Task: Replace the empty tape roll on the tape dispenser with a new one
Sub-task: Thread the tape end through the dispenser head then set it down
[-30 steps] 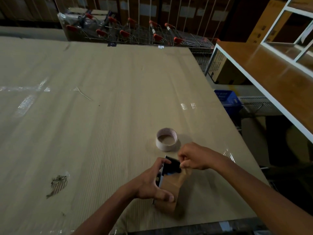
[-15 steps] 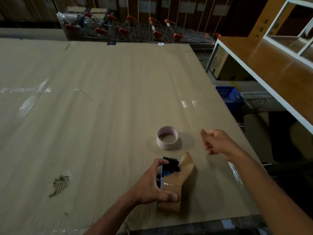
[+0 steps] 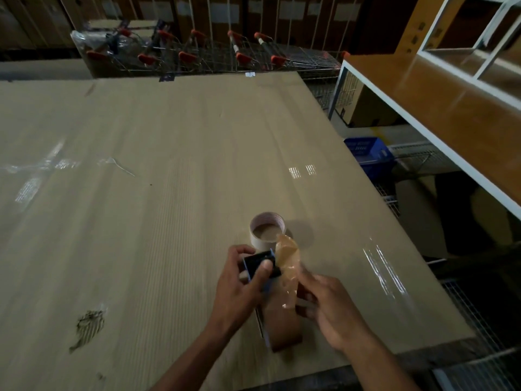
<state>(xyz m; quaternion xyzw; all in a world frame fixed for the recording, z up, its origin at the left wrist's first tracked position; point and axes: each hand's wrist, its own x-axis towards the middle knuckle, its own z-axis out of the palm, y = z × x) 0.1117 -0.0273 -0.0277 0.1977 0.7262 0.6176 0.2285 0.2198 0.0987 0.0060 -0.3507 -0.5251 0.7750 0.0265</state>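
My left hand [image 3: 239, 289] grips the blue and black tape dispenser [image 3: 260, 263] near the table's front edge, thumb pressed on its black top. A brown tape roll [image 3: 283, 325] sits in the dispenser, and a loose strip of brown tape [image 3: 287, 258] sticks up from it. My right hand [image 3: 327, 309] is at the right side of the roll, fingers curled against it just below the strip. The empty white cardboard tape core [image 3: 266, 230] stands on the table right behind the dispenser, apart from both hands.
The cardboard-covered table [image 3: 169, 179] has a torn patch [image 3: 88, 325] at front left and clear tape strips [image 3: 42, 167] at left. Shopping carts [image 3: 197, 55] line the far edge. A wooden shelf unit [image 3: 437, 108] and a blue basket [image 3: 369, 150] stand to the right.
My right hand let go of the tape end, swung out to the right, then came back to the roll's right side. The left hand shifted its grip on the dispenser top.
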